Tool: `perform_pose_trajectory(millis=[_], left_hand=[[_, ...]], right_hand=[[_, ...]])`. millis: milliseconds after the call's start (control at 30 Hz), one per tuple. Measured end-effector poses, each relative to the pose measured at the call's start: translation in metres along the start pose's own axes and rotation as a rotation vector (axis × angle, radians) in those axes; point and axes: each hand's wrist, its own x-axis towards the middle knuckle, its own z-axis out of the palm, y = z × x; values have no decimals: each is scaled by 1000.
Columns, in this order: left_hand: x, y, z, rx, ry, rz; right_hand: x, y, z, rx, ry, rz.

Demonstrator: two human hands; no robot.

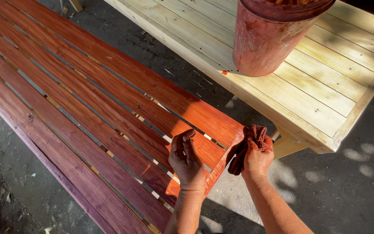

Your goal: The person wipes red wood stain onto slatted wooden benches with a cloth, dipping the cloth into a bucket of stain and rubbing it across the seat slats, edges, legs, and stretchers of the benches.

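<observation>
Two bare forearms at the bottom of the view, rising from the lower edge toward the near end of a red-stained slatted counter [87,112]. Left hand [187,160] flat on the end of the stained slats, fingers together and stretched out, gripping nothing, palm pressed to the wood at the near right corner. Right hand [256,158] just past that corner, closed tight around a stain-soaked reddish rag [256,135], the cloth bunched above the knuckles and touching the end edge of the slats. Stain bright orange-red where sunlight falls at this near end, darker maroon in shadow toward the left edge and far end. Narrow gaps between the slats, with the ground showing through. Beside the right hand, just apart from the stained piece, a second slatted counter [325,86] of pale bare wood, its near corner close to the rag. On that pale top, toward the far edge, a red-smeared tub [269,39], upright, cut off by the top of the view, with a small red drip beside its base. Grey concrete floor [343,195] below both, dappled with light spots.
</observation>
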Motion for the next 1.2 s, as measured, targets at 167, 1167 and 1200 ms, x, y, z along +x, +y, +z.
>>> perform_pose_trajectory(millis=[167, 1167, 1200], left_hand=[[-12, -9, -52, -27, 130, 46], [-145, -26, -116, 227, 532, 225], [-140, -27, -110, 212, 540, 242]], right_hand=[[-31, -4, 2, -83, -95, 2], [1, 35, -2, -26, -299, 80], [15, 33, 1, 16, -321, 11]])
